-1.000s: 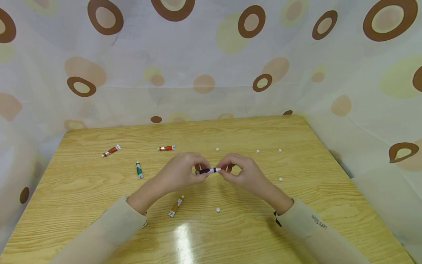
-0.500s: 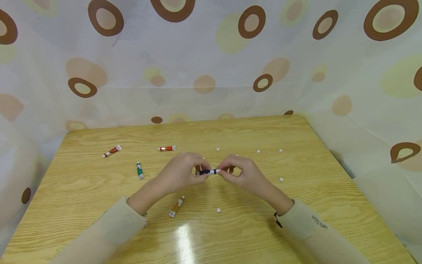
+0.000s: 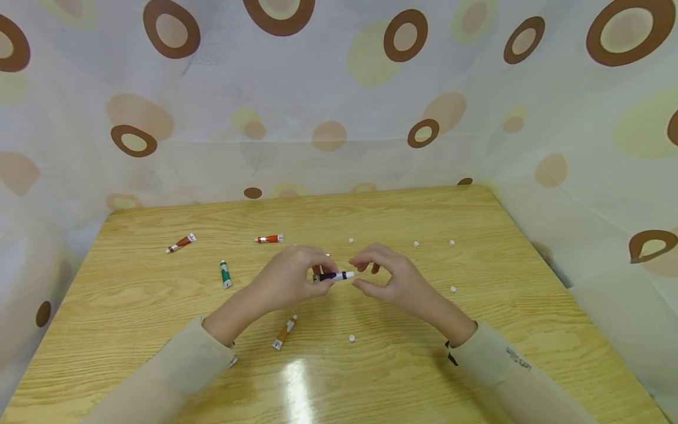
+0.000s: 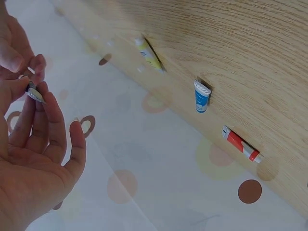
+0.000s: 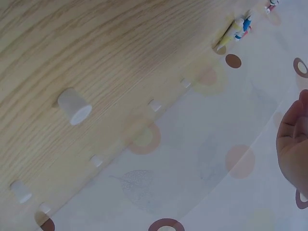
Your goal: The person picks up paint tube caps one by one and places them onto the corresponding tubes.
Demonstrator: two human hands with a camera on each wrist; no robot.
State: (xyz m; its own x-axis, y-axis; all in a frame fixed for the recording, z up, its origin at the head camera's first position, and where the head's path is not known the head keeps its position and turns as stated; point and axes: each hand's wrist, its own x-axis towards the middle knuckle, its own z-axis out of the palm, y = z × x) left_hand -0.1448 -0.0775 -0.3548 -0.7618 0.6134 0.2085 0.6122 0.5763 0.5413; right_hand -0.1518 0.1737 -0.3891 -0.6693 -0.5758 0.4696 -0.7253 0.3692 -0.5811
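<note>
Tube [image 3: 336, 275] between left fingers [image 3: 324, 277]

1. Right sleeve [image 3: 508, 362]: a short line of dark lettering near the cuff, too small to read for certain.
2. Tubes on the table [image 3: 402, 218]: label print unreadable.
</note>
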